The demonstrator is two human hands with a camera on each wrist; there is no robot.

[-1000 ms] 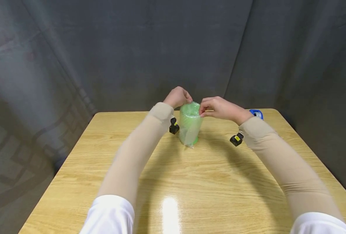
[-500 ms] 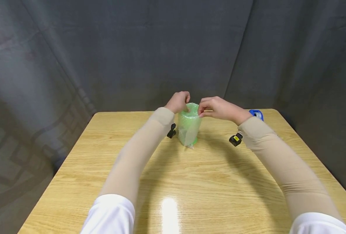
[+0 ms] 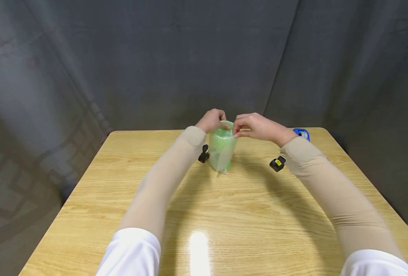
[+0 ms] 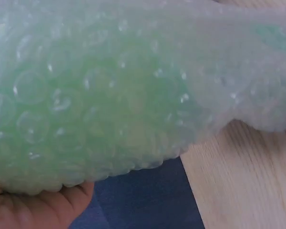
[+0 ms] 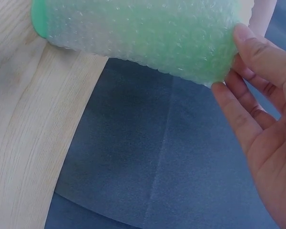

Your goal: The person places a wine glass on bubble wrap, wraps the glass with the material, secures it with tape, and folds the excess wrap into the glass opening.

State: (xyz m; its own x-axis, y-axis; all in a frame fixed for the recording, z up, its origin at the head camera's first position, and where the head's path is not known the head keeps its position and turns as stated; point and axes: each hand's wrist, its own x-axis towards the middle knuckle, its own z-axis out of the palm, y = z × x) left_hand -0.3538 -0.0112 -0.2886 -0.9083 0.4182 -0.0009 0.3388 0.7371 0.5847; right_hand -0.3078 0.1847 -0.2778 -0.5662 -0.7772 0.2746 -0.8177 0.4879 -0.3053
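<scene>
A green cylindrical object, its base [image 5: 39, 19] peeking out at the lower end, stands upright on the table inside a sleeve of clear bubble wrap [image 3: 222, 151]. What the object is cannot be told through the wrap. My left hand [image 3: 212, 120] is at the left of the wrap's top, its thumb reaching over the opening. In the left wrist view, curled fingers [image 4: 47, 207] touch the wrap's far side. My right hand [image 3: 255, 126] pinches the wrap's upper right edge between thumb and fingers, clearly seen in the right wrist view.
A blue object [image 3: 302, 133], perhaps a tape dispenser, lies near the table's back right corner, partly behind my right wrist. The wooden table [image 3: 259, 214] ends just beyond the wrapped object, where a dark grey curtain [image 3: 176, 65] hangs.
My left hand came down a little from the far rim, and its thumb moved into the opening, then rightward across it. The right hand keeps its pinch, almost still.
</scene>
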